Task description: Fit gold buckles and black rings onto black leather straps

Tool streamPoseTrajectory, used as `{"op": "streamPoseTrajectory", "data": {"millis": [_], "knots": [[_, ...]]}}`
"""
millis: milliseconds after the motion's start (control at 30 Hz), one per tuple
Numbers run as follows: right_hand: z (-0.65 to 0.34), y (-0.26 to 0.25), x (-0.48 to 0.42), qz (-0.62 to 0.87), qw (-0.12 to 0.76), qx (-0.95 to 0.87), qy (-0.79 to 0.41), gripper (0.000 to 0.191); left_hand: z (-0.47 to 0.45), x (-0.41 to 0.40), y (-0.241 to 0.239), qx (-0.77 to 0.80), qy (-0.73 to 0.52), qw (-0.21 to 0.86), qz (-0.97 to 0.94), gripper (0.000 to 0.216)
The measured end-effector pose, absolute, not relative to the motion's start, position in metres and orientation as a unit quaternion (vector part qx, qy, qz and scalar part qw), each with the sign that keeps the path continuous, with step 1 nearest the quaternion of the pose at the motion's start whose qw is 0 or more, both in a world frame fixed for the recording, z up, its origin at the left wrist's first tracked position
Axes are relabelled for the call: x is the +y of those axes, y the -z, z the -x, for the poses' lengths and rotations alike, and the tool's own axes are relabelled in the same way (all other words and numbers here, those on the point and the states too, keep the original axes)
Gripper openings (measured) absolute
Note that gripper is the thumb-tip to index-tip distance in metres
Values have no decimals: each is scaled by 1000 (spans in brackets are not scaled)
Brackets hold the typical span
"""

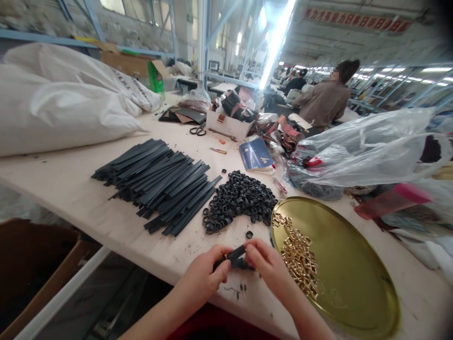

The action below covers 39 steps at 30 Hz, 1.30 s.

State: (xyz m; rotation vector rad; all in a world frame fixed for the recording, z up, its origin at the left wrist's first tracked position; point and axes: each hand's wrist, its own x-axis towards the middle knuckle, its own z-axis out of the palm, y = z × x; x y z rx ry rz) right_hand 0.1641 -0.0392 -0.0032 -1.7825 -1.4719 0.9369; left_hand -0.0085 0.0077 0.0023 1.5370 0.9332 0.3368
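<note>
Near the table's front edge, my left hand (209, 270) pinches one end of a black strap (236, 253). The fingers of my right hand (264, 257) are closed on its other end. A small shiny bit shows by my left fingertips, too small to make out. Just beyond my hands lies a single black loop (249, 234), in front of a heap of black loops (242, 196). To the left, flat black strips (159, 184) are piled up. Gold buckles (299, 264) lie on the left side of a gold oval tray (350, 255), close to my right hand.
White sacks (63, 99) cover the far left. Behind the heaps are scissors (197, 131), a cutter (218, 150), a blue booklet (256, 155) and a filled white box (228, 126). A plastic bag (371, 146) bulges at right. Another person (322, 104) is farther back.
</note>
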Motion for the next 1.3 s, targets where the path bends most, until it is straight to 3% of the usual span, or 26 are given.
{"op": "streamPoseTrajectory", "data": {"millis": [100, 200, 333, 500, 600, 800, 1067, 1300], "knots": [[-180, 12, -14, 797, 217, -532, -187, 23, 5, 9, -4, 428, -139, 590, -670, 22], [-183, 21, 3, 809, 177, -535, -166, 7, 4, 7, -2, 459, -150, 588, -649, 23], [-176, 16, -4, 766, 225, -564, -209, 8, 8, 3, -1, 465, -174, 587, -640, 24], [-159, -8, -44, 574, 480, -412, -519, 25, 4, -5, -8, 472, -243, 588, -610, 26], [-149, -16, -62, 483, 560, -307, -600, 23, 0, -13, -15, 447, -240, 595, -623, 24], [-142, -17, -75, 446, 567, -260, -642, 26, 9, -27, -27, 417, -193, 601, -654, 23], [-139, -14, -86, 484, 447, -379, -651, 24, 27, -29, -36, 377, -88, 527, -756, 20], [-126, -3, -85, 482, 582, -311, -576, 25, 18, -35, -39, 345, -180, 575, -719, 13]]}}
